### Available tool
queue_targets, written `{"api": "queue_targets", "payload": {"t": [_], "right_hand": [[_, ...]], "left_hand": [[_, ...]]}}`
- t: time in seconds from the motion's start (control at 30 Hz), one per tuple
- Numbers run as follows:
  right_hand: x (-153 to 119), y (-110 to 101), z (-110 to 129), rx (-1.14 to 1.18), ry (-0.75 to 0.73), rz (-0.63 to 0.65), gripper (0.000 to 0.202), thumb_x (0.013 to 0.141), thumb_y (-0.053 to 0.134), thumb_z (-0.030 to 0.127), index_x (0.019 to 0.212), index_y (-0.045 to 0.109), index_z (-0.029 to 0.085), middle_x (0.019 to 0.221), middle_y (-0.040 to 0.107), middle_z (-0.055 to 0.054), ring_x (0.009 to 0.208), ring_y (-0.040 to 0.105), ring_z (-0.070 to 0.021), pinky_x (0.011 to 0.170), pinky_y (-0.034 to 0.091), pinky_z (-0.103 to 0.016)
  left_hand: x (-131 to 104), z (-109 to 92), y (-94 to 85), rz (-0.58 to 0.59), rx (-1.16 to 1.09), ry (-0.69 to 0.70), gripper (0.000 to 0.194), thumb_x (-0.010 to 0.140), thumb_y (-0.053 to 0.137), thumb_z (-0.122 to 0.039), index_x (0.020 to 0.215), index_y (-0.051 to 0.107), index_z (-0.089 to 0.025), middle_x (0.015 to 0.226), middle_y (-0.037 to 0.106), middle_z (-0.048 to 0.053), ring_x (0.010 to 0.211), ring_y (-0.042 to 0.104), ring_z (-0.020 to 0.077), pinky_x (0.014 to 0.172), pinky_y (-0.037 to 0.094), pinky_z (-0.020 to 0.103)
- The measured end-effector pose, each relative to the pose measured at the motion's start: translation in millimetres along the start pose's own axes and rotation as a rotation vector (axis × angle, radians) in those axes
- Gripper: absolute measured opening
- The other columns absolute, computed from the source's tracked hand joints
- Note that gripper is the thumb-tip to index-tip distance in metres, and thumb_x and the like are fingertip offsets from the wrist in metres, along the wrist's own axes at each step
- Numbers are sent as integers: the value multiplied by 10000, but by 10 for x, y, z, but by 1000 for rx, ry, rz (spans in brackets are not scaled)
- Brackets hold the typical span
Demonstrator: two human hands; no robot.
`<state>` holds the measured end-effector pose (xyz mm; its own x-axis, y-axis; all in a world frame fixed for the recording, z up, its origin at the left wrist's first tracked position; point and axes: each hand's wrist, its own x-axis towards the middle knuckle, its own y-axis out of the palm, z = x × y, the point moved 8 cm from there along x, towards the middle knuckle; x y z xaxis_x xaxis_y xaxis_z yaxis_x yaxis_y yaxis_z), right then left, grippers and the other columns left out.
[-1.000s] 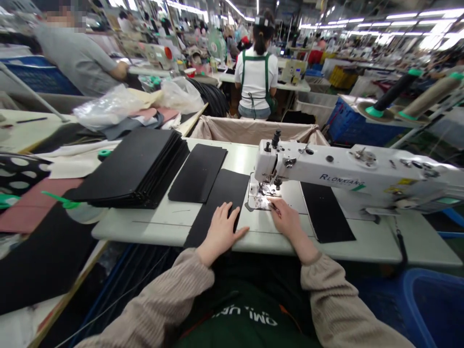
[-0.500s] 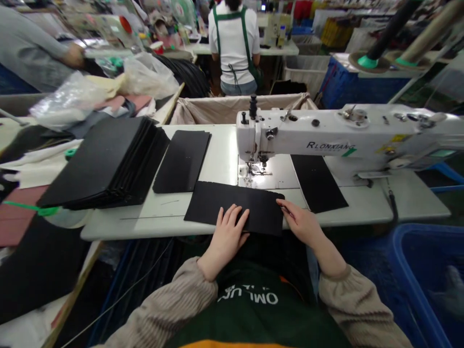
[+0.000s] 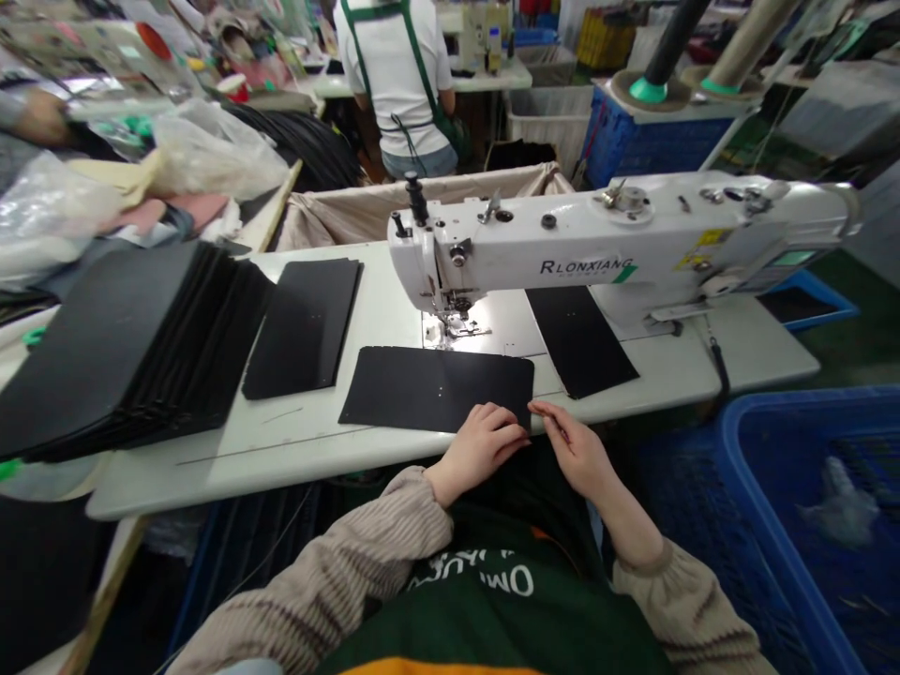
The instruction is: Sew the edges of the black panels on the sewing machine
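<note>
A black rectangular panel (image 3: 422, 384) lies in front of the sewing machine (image 3: 520, 253), its lower right corner by the table's front edge. My left hand (image 3: 482, 448) is at that corner, fingers bent and drawn together on the panel. Close to the panel's right edge, my right hand (image 3: 577, 455) is closed in a pinch around a small, slim thing; its kind cannot be made out. A second black panel (image 3: 306, 323) rests left of the needle area. Another dark panel (image 3: 583, 342) lies partly beneath the machine arm.
A thick stack of black panels (image 3: 91, 328) stands on the left of the white table (image 3: 281, 441). At the lower right is a blue basket (image 3: 745, 441). Behind the machine hangs a beige cloth-lined bin (image 3: 330, 211), with a person in a white shirt (image 3: 400, 84) beyond.
The view has shifted to the right. My left hand has slid from the panel's middle to its lower right corner, its spread fingers now curled. My right hand stays pinched near the right edge.
</note>
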<state>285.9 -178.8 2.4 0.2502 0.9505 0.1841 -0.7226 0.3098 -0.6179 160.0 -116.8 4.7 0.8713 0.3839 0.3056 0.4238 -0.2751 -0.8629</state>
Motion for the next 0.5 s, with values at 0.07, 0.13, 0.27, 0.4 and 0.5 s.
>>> {"api": "queue_targets", "payload": {"t": [0.07,0.13,0.27,0.4,0.5], "right_hand": [[-72,-86,-18,-64,66,-71,353,1021,344,398,1176,610,225,1080,728,-68,977,692,-206,844,529,-322],[-167,-128,-17,-188,139,-77,324,1007,384,448,1053,615,225,884,730,-38,779,696,-193,673,499,-282],[-302,-30,106,-406,142,60,258,1004,410,428,941,565,231,790,698,3,653,653,-168,545,373,-266],[-309,109,211,-508,93,110,256,1017,401,388,885,546,224,810,686,-5,667,644,-162,547,324,-276],[-274,203,205,-574,98,118,254,1011,422,398,877,543,219,788,680,-7,629,629,-164,523,277,-287]], "left_hand": [[-8,15,-43,-4,-69,-17,218,1004,477,-341,1021,656,-219,1032,629,59,978,533,207,856,445,372],[-22,32,-98,-18,-149,-39,193,1007,472,-311,1038,634,-210,1038,616,66,987,534,203,879,455,368],[-40,72,-187,-71,-275,-75,151,1008,460,-271,1016,593,-200,1031,590,74,999,529,200,903,468,355],[-43,64,-184,-60,-282,-44,111,1003,471,-235,1018,569,-185,1011,592,67,977,517,189,895,457,341],[-42,49,-164,-55,-279,-16,102,1000,478,-232,1006,566,-180,985,594,60,952,509,186,876,452,337]]}}
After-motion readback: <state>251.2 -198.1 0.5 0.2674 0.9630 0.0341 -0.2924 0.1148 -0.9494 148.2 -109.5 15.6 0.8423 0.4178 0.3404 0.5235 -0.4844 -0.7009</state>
